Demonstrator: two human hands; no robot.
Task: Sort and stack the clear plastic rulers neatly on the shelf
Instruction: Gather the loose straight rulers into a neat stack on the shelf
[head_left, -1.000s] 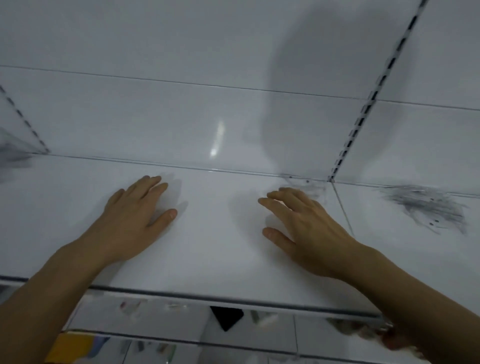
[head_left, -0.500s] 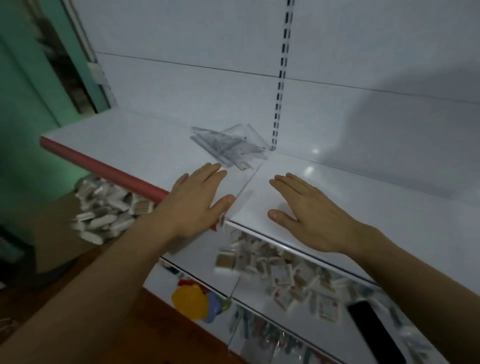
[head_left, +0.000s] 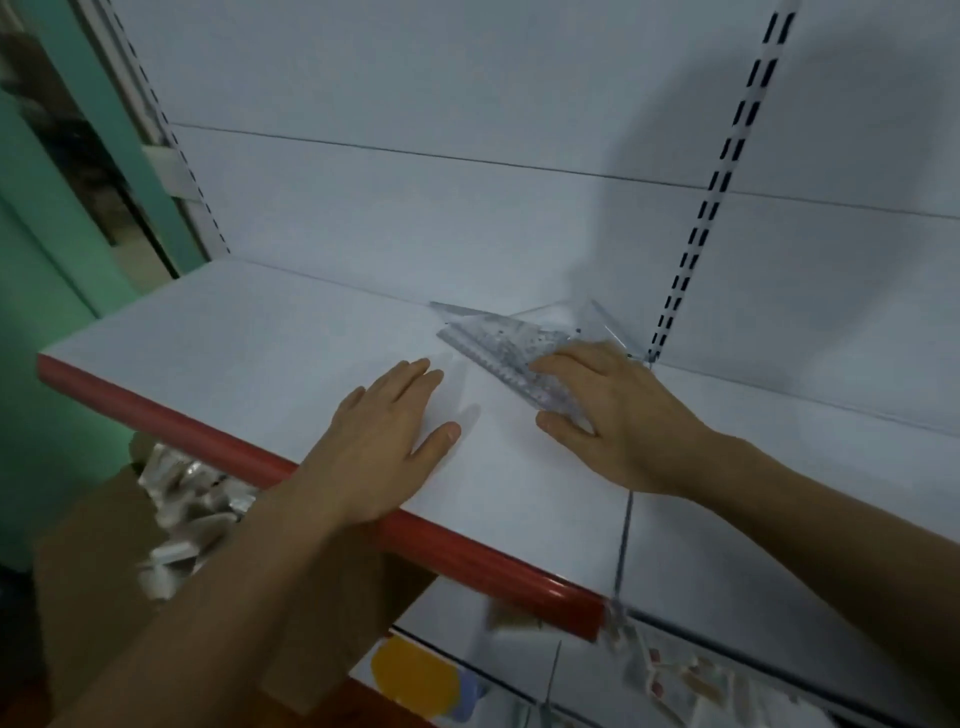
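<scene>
Both hands have come closer to the pile since half a second ago: the right hand (head_left: 618, 415), which then lay flat on the bare shelf, now rests with straight fingers on the clear plastic rulers (head_left: 511, 345), holding nothing. These rulers, triangular and overlapping in a loose heap, lie on the white shelf (head_left: 260, 338) under and beyond the right fingertips, close to the back wall and beside the slotted upright (head_left: 691, 249). To the left of them, the left hand (head_left: 387, 441) lies flat and relaxed on the shelf, apart from the heap, its wrist over the red front edge (head_left: 208, 436). Below the left forearm stands a brown cardboard box (head_left: 88, 561) with small white packets (head_left: 192, 504). Under the right forearm, a lower shelf (head_left: 779, 613) carries blurred small items, and a yellow round thing (head_left: 415, 675) lies lower.
</scene>
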